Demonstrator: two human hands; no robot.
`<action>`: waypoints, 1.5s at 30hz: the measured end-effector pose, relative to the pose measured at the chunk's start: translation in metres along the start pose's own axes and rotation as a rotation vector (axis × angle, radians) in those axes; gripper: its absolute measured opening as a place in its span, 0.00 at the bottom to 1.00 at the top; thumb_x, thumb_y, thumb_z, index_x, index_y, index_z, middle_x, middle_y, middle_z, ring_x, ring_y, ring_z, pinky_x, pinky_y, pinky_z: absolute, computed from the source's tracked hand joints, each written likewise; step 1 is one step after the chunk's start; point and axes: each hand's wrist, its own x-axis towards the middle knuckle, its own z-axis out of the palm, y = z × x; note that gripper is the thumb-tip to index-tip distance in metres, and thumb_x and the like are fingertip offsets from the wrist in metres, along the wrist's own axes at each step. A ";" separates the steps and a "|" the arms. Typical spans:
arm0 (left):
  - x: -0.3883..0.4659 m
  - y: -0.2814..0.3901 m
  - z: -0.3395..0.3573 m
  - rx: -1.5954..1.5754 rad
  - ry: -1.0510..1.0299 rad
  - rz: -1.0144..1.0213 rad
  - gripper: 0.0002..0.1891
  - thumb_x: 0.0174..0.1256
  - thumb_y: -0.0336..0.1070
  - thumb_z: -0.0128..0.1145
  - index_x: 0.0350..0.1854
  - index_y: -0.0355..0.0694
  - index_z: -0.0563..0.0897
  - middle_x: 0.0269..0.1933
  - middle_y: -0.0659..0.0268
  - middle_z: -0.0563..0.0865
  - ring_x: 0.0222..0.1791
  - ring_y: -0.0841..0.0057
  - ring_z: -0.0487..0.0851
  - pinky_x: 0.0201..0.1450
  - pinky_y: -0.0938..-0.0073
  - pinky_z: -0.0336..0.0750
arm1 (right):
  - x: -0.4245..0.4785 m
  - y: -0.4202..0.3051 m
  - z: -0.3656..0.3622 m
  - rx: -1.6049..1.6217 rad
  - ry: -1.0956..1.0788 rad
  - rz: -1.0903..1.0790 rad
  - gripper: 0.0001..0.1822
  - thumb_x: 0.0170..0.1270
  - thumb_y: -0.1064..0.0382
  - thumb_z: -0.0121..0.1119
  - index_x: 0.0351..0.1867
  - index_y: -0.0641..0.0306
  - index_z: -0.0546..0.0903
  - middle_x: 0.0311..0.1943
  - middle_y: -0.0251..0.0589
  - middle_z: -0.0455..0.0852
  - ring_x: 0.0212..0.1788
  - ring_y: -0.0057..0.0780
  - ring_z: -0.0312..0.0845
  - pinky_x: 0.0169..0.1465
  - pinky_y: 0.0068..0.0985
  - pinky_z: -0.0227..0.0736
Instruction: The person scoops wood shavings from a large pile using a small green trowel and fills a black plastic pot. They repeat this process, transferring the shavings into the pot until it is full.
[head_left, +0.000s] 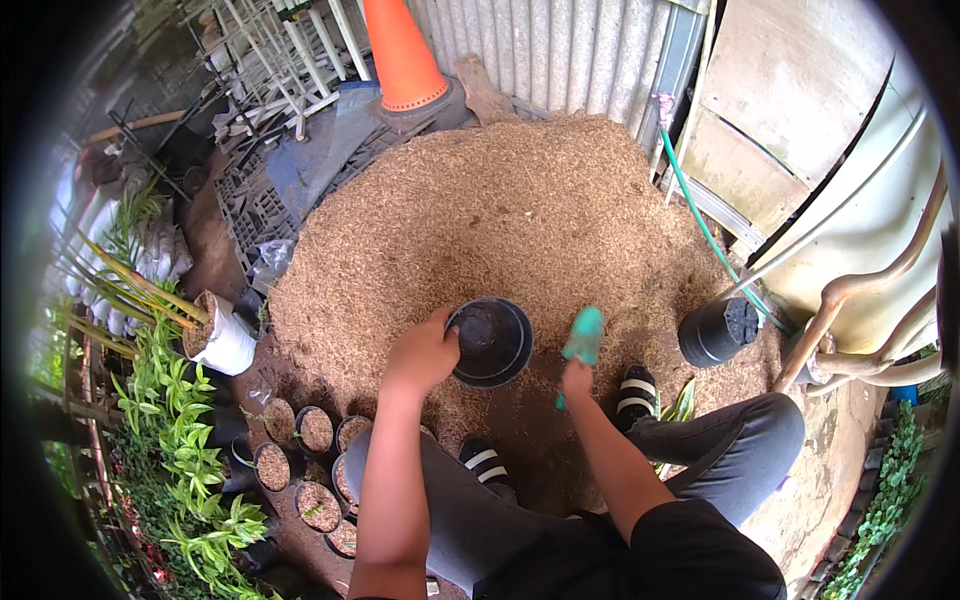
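Observation:
My left hand (424, 349) grips the rim of a black plastic plant pot (491, 343), thumb at its edge. The pot is tilted so that its bare inside shows. To the right, my right hand (577, 381) is closed around the handle of a green hand trowel (585, 335), which looks slightly blurred. Its blade points away from me, over the near edge of a large heap of light-brown husk-like material (480, 202). Whether the blade touches the heap, I cannot tell.
Several black pots filled with the same husk (317, 507) stand at my left, by leafy plants (184, 442). An upturned black pot (718, 332) sits at the right, near a green hose (697, 214) and driftwood-like branches (862, 289). An orange traffic cone (405, 60) stands behind the heap.

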 end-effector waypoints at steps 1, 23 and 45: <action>-0.003 -0.001 -0.001 0.004 -0.001 -0.010 0.21 0.73 0.44 0.49 0.63 0.43 0.77 0.48 0.43 0.87 0.52 0.45 0.84 0.57 0.48 0.76 | -0.002 0.014 -0.010 -0.022 0.057 0.111 0.21 0.79 0.48 0.47 0.47 0.68 0.73 0.28 0.43 0.77 0.25 0.36 0.77 0.29 0.39 0.75; -0.012 -0.009 -0.003 -0.003 0.006 -0.045 0.22 0.73 0.44 0.49 0.64 0.41 0.77 0.50 0.44 0.87 0.53 0.45 0.84 0.58 0.48 0.76 | -0.031 -0.049 0.008 -0.127 -0.381 -0.202 0.27 0.79 0.42 0.48 0.32 0.67 0.77 0.19 0.43 0.76 0.18 0.35 0.77 0.24 0.38 0.72; -0.017 -0.012 -0.007 0.020 0.009 -0.013 0.21 0.72 0.43 0.50 0.63 0.42 0.78 0.48 0.43 0.87 0.52 0.44 0.84 0.57 0.48 0.76 | -0.028 -0.026 0.041 -0.777 -0.566 -0.059 0.39 0.78 0.35 0.39 0.36 0.76 0.83 0.17 0.52 0.82 0.21 0.45 0.85 0.41 0.41 0.82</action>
